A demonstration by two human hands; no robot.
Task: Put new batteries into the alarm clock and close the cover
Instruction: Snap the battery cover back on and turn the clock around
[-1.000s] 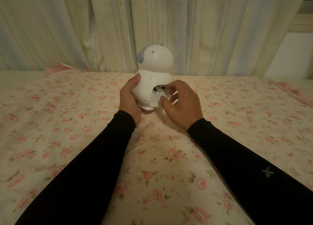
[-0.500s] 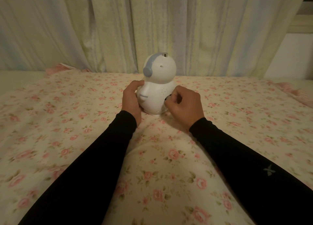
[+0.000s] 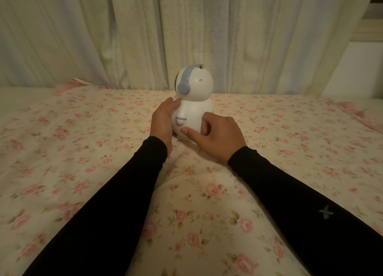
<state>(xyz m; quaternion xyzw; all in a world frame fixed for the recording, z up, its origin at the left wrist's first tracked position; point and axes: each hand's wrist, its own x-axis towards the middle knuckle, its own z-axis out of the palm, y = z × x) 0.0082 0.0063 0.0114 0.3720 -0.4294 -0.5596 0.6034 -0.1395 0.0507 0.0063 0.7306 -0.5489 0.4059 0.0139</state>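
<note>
The alarm clock (image 3: 193, 107) is a white, round robot figure with blue-grey headphones. It stands upright on the floral bedspread (image 3: 207, 203), turned so its left side faces me. My left hand (image 3: 162, 121) wraps the clock's left side. My right hand (image 3: 217, 135) rests against its lower right, thumb on the base and fingers curled at the back. The battery compartment and its cover are hidden from view. No loose batteries show.
Pale curtains (image 3: 186, 37) hang close behind the clock. A pink striped pillow edge (image 3: 360, 115) lies at the far right, and another pink edge (image 3: 74, 84) at the back left. The soft bedspread bulges over my legs in front.
One second ago the clock was lifted and tilted with its open back compartment facing me. It has since been set down upright and turned to the left, hiding the back.
</note>
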